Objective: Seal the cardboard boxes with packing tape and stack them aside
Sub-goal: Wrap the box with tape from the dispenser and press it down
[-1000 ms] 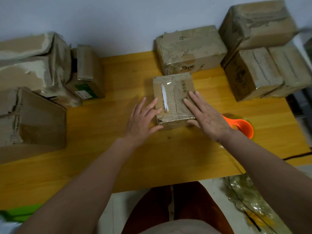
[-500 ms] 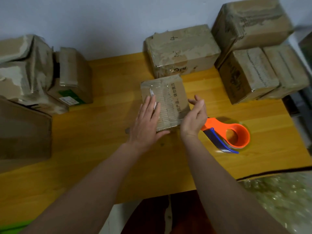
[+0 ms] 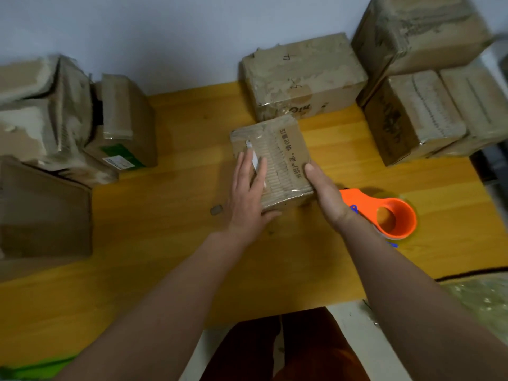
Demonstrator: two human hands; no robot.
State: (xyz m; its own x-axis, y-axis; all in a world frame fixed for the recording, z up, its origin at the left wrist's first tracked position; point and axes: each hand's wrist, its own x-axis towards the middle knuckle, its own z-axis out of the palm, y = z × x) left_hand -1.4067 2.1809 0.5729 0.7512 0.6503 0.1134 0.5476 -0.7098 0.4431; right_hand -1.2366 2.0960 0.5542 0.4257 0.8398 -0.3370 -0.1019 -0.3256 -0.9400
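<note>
A small taped cardboard box (image 3: 283, 149) with printed characters lies in the middle of the wooden table (image 3: 170, 221). My left hand (image 3: 248, 193) lies flat on its top left part, fingers straight, thumb at the box's near edge. My right hand (image 3: 325, 192) grips the box's right near corner, thumb on top and fingers down the side. An orange tape dispenser (image 3: 390, 215) with a blue blade part rests on the table just right of my right wrist.
A larger box (image 3: 302, 78) stands behind the small one against the wall. Several boxes (image 3: 428, 111) are stacked at the back right, and several worn boxes (image 3: 55, 127) fill the left side. Crumpled plastic (image 3: 483, 303) lies beyond the table's right front edge.
My left hand slid from the box's left side onto its top. My right hand went from flat on top to gripping the right corner. The box turned slightly.
</note>
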